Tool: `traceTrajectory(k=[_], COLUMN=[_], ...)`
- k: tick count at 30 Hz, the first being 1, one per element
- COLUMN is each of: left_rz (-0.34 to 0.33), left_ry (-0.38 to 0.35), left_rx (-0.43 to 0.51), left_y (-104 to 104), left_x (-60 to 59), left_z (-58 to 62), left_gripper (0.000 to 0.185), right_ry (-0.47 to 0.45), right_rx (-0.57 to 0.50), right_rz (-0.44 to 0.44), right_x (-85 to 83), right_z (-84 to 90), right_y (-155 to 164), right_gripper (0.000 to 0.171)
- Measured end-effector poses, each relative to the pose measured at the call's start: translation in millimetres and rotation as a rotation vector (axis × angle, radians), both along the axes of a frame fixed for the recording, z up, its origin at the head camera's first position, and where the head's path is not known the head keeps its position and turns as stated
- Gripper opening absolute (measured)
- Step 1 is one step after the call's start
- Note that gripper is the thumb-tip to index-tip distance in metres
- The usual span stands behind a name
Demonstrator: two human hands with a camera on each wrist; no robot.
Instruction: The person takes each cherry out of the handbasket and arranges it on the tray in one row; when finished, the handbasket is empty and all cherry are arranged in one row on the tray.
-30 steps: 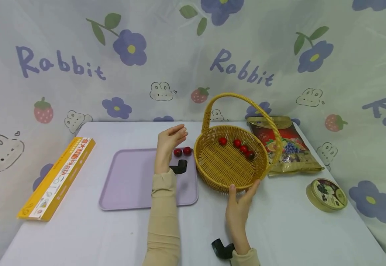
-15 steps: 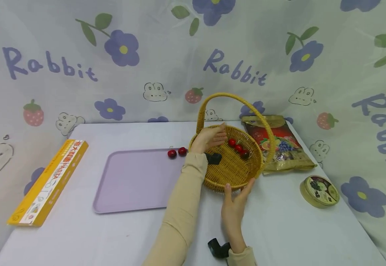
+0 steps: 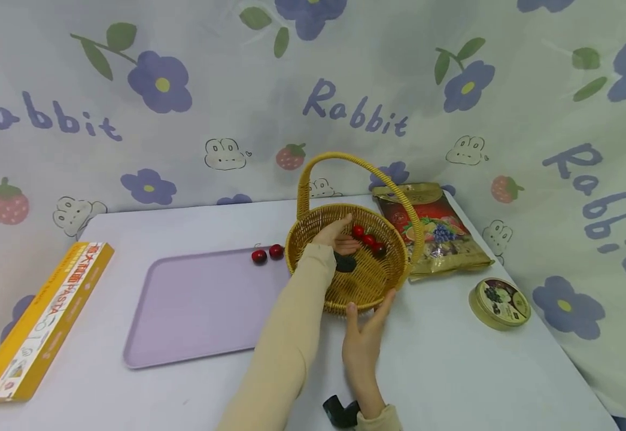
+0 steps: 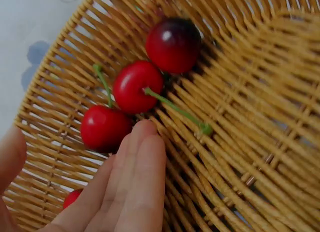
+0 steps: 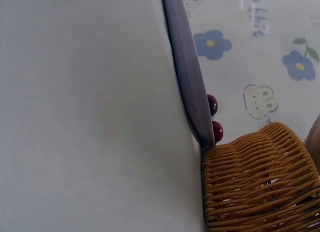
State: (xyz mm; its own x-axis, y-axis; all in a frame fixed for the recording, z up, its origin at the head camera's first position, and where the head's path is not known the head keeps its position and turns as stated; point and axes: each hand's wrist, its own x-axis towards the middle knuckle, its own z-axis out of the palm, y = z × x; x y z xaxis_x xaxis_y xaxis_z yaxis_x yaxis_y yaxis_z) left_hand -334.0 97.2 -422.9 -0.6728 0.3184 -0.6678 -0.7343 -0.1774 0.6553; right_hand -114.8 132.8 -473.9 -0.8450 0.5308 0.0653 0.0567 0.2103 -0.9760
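Left hand [image 3: 337, 237], fingers straight, is sitting by cherries [image 3: 368, 240] inside basket [image 3: 369, 279] at 1-2 o'clock; right hand [image 3: 364, 347], thumb and finger spread, is touching basket's 6 o'clock. Basket is standing at tray's [image 3: 200, 311] 2-3 o'clock.

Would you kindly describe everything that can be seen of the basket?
The basket is round, yellow-brown and woven, seemingly of wicker, with a tall arched handle. It stands on the table to the right of the tray, opening upward. Red cherries lie inside, the left hand beside them; the right hand touches the basket's near side.
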Motion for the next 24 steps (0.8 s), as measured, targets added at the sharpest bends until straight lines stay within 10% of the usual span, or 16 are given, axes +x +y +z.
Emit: traceTrajectory(k=[9,24], left_rz=[-0.013,-0.024], left_ry=[-0.011,0.066], left_rx=[-0.006,-0.061], left_y=[23.9,32.1], left_x=[-19.7,-12.9], left_z=[-18.6,-21.1], left_gripper=[0.066,0.044], right_ry=[-0.019,-0.003], right_rx=[0.008,0.012], right_rz=[-0.020,-0.021], right_x=[-3.9,-3.9], right_z=[-5.0,-6.0], right_y=[2.2,1.5], right_gripper=[0.086,0.086])
